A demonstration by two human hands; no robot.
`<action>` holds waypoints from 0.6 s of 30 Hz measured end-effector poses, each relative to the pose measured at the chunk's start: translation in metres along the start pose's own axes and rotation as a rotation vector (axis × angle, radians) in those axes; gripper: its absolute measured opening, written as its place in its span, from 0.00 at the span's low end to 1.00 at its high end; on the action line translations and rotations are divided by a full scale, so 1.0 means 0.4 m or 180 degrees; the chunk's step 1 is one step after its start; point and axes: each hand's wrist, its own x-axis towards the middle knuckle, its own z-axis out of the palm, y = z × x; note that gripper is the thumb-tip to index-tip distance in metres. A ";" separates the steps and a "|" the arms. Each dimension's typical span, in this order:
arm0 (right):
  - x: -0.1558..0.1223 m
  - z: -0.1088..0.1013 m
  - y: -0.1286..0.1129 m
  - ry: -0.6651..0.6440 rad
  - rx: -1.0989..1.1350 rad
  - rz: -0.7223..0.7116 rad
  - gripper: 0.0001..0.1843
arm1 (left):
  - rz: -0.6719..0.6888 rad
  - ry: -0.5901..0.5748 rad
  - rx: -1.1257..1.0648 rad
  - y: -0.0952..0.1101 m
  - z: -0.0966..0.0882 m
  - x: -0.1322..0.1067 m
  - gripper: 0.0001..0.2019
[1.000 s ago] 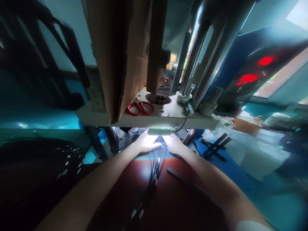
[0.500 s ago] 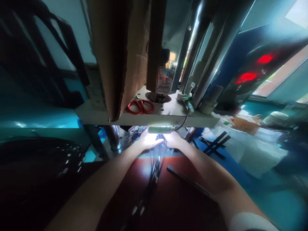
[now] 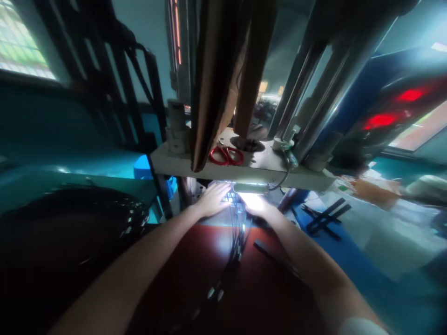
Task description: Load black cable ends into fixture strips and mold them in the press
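Under the white machine plate (image 3: 209,170), my left hand (image 3: 213,200) lies with its fingers stretched forward, at the left side of a brightly lit metal fixture (image 3: 230,198). My right hand (image 3: 256,204) reaches in from the other side, beneath a lamp bar (image 3: 251,188). Glare and the lamp bar hide its fingertips. Between the hands, several thin black cables (image 3: 238,237) run from the fixture towards me over the red-brown work surface (image 3: 206,260). Small pale metal ends show on the cables.
Red-handled scissors (image 3: 226,156) lie on the plate beside a cardboard sheet (image 3: 223,111). A dark flat bar (image 3: 275,258) lies near my right forearm. Black strips (image 3: 328,216) and white bags (image 3: 377,228) are at right. A pile of black cables (image 3: 77,214) is at left.
The view has swung left, so the scene sits farther right. My left hand has shifted left, away from the cables and my right hand, its fingers now stretched forward.
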 end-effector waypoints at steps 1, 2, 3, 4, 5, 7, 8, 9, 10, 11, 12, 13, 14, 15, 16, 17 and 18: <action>0.008 0.000 -0.012 -0.0049 0.0000 -0.0080 0.27 | 0.0071 -0.0056 0.0027 0.002 0.001 0.003 0.25; 0.014 0.002 -0.020 -0.0081 -0.0021 -0.0134 0.27 | 0.0111 -0.0087 0.0049 0.004 0.003 0.007 0.26; 0.018 0.004 -0.025 -0.0085 -0.0066 -0.0146 0.26 | 0.0116 -0.0095 0.0065 0.004 0.005 0.012 0.26; 0.021 0.008 -0.026 -0.0058 -0.0129 -0.0127 0.25 | 0.0098 -0.0089 0.0072 0.003 0.009 0.016 0.25; 0.022 0.012 -0.026 -0.0025 -0.0193 -0.0104 0.23 | 0.0065 -0.0068 0.0073 0.003 0.012 0.019 0.25; 0.022 0.021 -0.025 0.0015 -0.0274 -0.0067 0.20 | -0.0013 -0.0007 0.0067 0.002 0.016 0.024 0.24; 0.022 0.026 -0.025 0.0026 -0.0293 -0.0047 0.20 | -0.0044 0.0018 0.0066 0.002 0.017 0.026 0.24; 0.023 0.030 -0.026 0.0032 -0.0303 -0.0031 0.19 | -0.0070 0.0030 0.0068 0.004 0.016 0.027 0.24; 0.024 0.033 -0.028 0.0042 -0.0313 -0.0016 0.19 | -0.0093 0.0033 0.0069 0.007 0.014 0.029 0.25; 0.027 0.036 -0.031 0.0052 -0.0321 -0.0006 0.19 | -0.0110 0.0029 0.0068 0.010 0.012 0.031 0.25; 0.030 0.039 -0.033 0.0061 -0.0324 0.0001 0.19 | -0.0110 0.0021 0.0061 0.013 0.009 0.033 0.25; 0.034 0.040 -0.034 0.0066 -0.0324 0.0003 0.20 | -0.0102 0.0020 0.0055 0.015 0.007 0.034 0.26; 0.038 0.041 -0.035 0.0063 -0.0318 -0.0002 0.20 | -0.0087 0.0026 0.0051 0.017 0.006 0.036 0.26; 0.042 0.041 -0.035 0.0051 -0.0309 -0.0011 0.20 | -0.0082 0.0040 0.0051 0.018 0.006 0.038 0.26; 0.045 0.041 -0.034 0.0034 -0.0300 -0.0023 0.20 | -0.0091 0.0053 0.0051 0.018 0.007 0.040 0.27; 0.047 0.040 -0.032 0.0018 -0.0292 -0.0036 0.20 | -0.0114 0.0060 0.0052 0.018 0.010 0.042 0.28; 0.049 0.039 -0.030 0.0007 -0.0288 -0.0045 0.20 | -0.0154 0.0057 0.0049 0.017 0.013 0.044 0.28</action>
